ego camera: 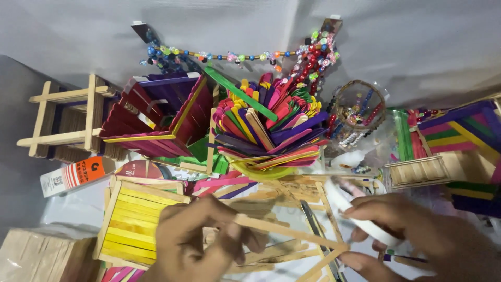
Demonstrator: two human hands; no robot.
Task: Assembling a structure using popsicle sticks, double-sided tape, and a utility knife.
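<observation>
My left hand (201, 240) pinches one end of a plain wooden craft stick (292, 233) that runs to the right, low in the head view. My right hand (417, 235) holds a white roll of tape (360, 214) and touches the stick's far end with its lower fingers. Under both hands lies a flat frame of plain wooden sticks (282, 198). Metal scissors (318, 230) lie partly hidden beneath the stick.
A cup packed with coloured sticks (269, 130) stands in the middle. Around it are a maroon stick box (156, 117), a plain stick frame (68, 120), a yellow stick panel (133, 222), a bead string (235, 56), a bead jar (357, 112), a glue tube (75, 175) and a striped stick panel (459, 130).
</observation>
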